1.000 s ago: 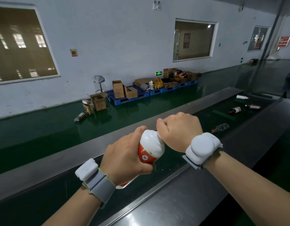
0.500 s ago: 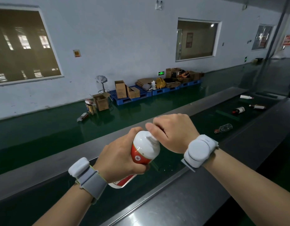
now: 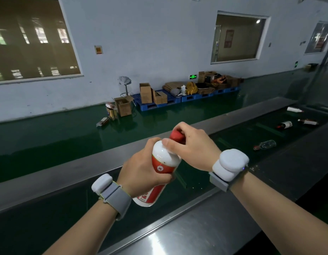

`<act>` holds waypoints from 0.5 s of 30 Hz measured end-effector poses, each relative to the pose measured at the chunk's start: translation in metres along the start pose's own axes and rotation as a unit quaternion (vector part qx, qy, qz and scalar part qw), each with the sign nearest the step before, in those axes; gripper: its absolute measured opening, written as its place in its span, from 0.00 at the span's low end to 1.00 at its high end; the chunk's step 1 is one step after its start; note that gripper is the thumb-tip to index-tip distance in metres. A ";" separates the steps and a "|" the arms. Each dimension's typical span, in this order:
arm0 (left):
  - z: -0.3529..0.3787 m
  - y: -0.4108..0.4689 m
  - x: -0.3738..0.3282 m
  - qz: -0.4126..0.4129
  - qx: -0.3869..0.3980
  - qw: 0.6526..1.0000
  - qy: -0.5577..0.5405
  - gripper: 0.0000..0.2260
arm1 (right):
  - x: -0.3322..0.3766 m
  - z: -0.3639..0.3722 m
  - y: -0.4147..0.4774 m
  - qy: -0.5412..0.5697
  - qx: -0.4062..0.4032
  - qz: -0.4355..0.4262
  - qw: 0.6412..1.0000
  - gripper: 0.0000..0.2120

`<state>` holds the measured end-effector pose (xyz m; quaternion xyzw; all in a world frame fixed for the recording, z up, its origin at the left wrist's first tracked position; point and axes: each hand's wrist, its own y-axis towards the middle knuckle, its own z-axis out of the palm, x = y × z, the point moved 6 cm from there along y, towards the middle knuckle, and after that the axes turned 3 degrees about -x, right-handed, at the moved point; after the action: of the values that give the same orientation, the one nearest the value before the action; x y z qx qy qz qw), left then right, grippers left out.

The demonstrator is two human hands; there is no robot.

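A white bottle point(image 3: 164, 159) with a red label is held tilted above the green conveyor belt point(image 3: 196, 173). My left hand point(image 3: 141, 172) grips its body from the left. My right hand point(image 3: 192, 146) is at the top, its fingers and thumb curled round the red cap point(image 3: 176, 136). The lower part of the bottle shows below my left hand.
Steel rails point(image 3: 205, 227) run along both sides of the belt. Several other bottles, among them a clear one point(image 3: 265, 145) and a dark one point(image 3: 284, 124), lie on the belt at the far right. Cardboard boxes point(image 3: 123, 106) and blue pallets point(image 3: 157, 103) stand by the far wall.
My right hand has loosened from a full fist over the top, so the red cap now shows between its fingers. The bottle stays in my left hand.
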<state>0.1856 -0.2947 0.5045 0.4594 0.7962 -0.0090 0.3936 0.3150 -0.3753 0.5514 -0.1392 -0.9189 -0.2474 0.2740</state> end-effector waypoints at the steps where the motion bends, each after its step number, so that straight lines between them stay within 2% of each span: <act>1: -0.002 0.000 0.010 -0.023 -0.001 0.999 -0.048 0.35 | -0.004 0.009 0.004 0.057 0.019 0.011 0.998 0.23; 5: -0.016 0.000 0.058 -0.074 -0.023 0.976 -0.204 0.36 | -0.012 0.062 0.022 0.101 0.159 0.018 0.982 0.33; 9: -0.036 0.008 0.110 -0.092 -0.031 0.956 -0.278 0.35 | -0.008 0.124 0.039 0.175 0.313 0.020 0.933 0.35; 15: -0.064 0.030 0.181 -0.105 -0.046 0.944 -0.309 0.33 | 0.007 0.215 0.084 0.187 0.335 0.039 0.923 0.37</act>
<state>0.1194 -0.1227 0.4445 0.3290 0.6788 -0.1553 0.6378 0.2491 -0.1897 0.4309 -0.0259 -0.8742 0.0641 0.4806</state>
